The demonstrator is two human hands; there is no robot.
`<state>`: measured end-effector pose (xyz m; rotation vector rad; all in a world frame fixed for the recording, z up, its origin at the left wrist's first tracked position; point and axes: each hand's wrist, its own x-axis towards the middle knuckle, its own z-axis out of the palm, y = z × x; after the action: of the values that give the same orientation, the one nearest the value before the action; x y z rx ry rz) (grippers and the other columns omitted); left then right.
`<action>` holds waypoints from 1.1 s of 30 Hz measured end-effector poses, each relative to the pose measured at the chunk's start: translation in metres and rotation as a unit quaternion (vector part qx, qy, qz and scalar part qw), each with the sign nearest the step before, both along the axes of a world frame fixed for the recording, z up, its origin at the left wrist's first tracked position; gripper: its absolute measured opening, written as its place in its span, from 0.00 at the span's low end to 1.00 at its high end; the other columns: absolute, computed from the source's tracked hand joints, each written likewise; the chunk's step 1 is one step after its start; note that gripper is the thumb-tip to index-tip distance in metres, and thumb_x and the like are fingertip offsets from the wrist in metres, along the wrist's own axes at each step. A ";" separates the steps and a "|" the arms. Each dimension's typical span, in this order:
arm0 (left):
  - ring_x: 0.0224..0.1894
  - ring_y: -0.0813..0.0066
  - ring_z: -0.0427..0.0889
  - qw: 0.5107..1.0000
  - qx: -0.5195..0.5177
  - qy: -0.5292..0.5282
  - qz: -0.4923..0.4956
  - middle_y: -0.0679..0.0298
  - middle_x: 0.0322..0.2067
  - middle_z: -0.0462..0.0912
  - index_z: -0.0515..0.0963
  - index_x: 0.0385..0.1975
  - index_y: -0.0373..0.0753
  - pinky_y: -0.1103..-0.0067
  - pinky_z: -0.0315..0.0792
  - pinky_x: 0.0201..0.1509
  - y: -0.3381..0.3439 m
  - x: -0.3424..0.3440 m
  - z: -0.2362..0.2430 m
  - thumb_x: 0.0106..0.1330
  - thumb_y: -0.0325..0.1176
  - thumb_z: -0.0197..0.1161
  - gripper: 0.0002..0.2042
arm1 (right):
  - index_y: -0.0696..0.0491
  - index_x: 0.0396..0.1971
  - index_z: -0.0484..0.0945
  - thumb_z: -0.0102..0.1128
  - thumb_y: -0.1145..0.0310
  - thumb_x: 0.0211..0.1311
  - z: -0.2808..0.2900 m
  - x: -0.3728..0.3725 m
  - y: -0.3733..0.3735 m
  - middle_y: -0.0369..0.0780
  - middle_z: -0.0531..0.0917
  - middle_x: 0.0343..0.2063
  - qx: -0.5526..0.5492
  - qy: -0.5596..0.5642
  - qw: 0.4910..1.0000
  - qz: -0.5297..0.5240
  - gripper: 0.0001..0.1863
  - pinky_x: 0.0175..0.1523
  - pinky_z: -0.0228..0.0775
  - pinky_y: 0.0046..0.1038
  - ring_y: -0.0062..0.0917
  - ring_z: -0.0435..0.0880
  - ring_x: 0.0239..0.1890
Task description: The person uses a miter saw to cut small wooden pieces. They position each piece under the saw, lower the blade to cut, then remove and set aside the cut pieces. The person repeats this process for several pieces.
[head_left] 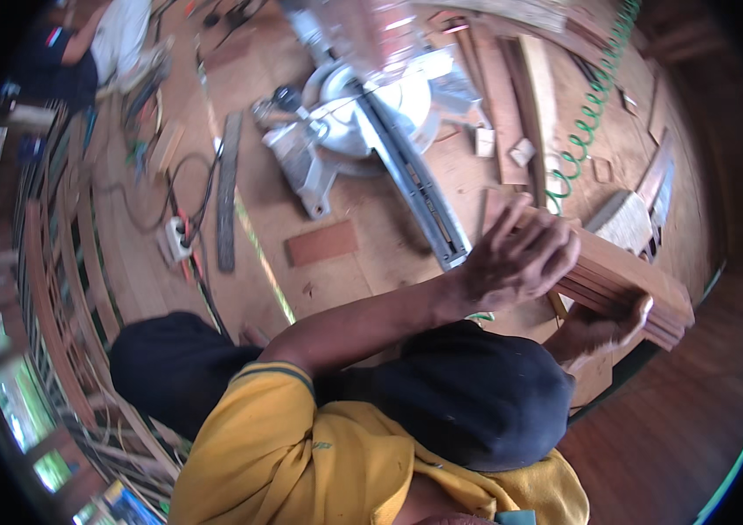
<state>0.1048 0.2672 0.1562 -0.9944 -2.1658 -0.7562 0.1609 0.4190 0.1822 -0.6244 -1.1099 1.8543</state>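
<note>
Head view: at three o'clock we are holding a stack of wooden boards point(632, 273). Our left hand point(524, 255) is clamping the end nearer the saw point(371, 122), fingers curling over it; our right hand point(603, 331) is gripping the stack from below, thumb pressing against its side. The saw is standing at twelve o'clock, its slotted metal bar pointing toward our left wrist. A green coiled hose point(596, 109) is running at two, a short reddish board point(323, 242) is lying near the center toward ten, and a white power strip point(176, 239) is resting at nine.

Miter saw point(382, 127) an obstacle beside left hand point(524, 251); free room left of reddish board point(323, 243)
</note>
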 end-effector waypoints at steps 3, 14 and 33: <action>0.49 0.69 0.82 0.999 0.037 0.029 0.019 0.62 0.45 0.79 0.75 0.49 0.41 0.48 0.73 0.62 0.010 0.001 -0.020 0.66 0.37 0.64 0.14 | 0.62 0.65 0.72 0.64 0.47 0.61 0.003 0.013 0.006 0.50 0.81 0.56 -0.005 -0.010 1.000 0.003 0.40 0.67 0.72 0.43 0.40 0.80 0.61; 0.46 0.63 0.80 0.988 0.078 -0.094 0.091 0.61 0.42 0.79 0.76 0.43 0.41 0.60 0.72 0.55 -0.068 -0.048 -0.067 0.59 0.36 0.74 0.17 | 0.68 0.61 0.75 0.62 0.57 0.62 0.062 0.033 0.023 0.55 0.83 0.53 0.269 0.008 0.956 -0.118 0.34 0.60 0.82 0.47 0.46 0.85 0.56; 0.31 0.52 0.83 0.834 -0.156 -0.500 -0.174 0.55 0.26 0.81 0.75 0.23 0.38 0.60 0.77 0.36 -0.180 -0.017 -0.089 0.63 0.48 0.69 0.19 | 0.66 0.49 0.79 0.80 0.38 0.41 -0.112 -0.178 0.055 0.55 0.88 0.40 0.470 -0.508 0.660 0.291 0.47 0.48 0.80 0.37 0.39 0.90 0.42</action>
<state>0.0876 0.0875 0.0668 -1.3782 -3.1133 -1.3447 -0.0175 0.4737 0.0706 -0.6798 -3.0165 0.9027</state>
